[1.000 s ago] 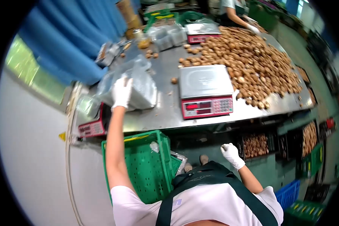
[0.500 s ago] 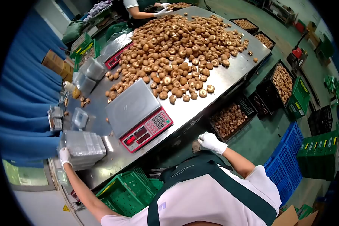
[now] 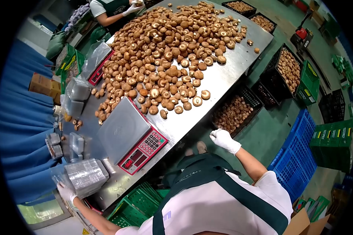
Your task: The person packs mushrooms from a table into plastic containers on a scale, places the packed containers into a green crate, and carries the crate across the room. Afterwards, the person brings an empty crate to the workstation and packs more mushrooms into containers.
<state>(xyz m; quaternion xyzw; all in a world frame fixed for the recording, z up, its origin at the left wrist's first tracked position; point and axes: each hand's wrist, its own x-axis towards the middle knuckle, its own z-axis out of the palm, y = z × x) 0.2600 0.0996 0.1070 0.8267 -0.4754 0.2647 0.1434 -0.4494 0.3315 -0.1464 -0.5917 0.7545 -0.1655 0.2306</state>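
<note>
Reaching toward eight o'clock in the head view with left hand (image 3: pixel 68 192), fingers against the outer side of the stack of clear plastic trays (image 3: pixel 86 176) on the steel table (image 3: pixel 176 135); cannot tell whether gripping. Lying with long axis from about eight to two o'clock, pointing its inner end toward two. Just beyond, at one o'clock, near digital scale (image 3: pixel 125 129). Holding right hand (image 3: pixel 226 141) loosely clenched at four.

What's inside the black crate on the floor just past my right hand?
The black crate holds brown mushrooms. Whatever lies under the top layer, and the crate's floor, is hidden by them.
</note>
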